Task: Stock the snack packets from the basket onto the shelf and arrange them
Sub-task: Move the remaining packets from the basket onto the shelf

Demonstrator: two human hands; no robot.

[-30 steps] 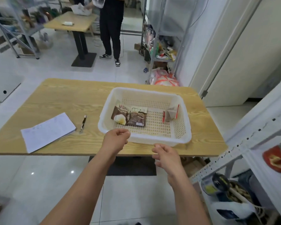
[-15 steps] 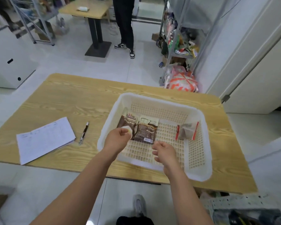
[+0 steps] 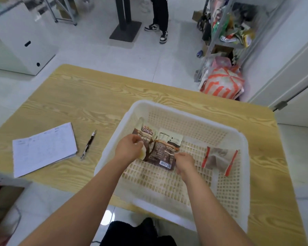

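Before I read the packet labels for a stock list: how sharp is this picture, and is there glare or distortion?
Head view: large print on the left brown packet is legible, small print on the right brown packet is not. Head view: the far shelf is smeared. Head view: the wide lens bows the table edges; a glare spot sits on the floor.

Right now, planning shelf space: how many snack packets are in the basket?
3. One brown packet at the left hand, a second brown packet beside it at the right hand, a grey red-edged packet apart on the right. Another could lie beneath.
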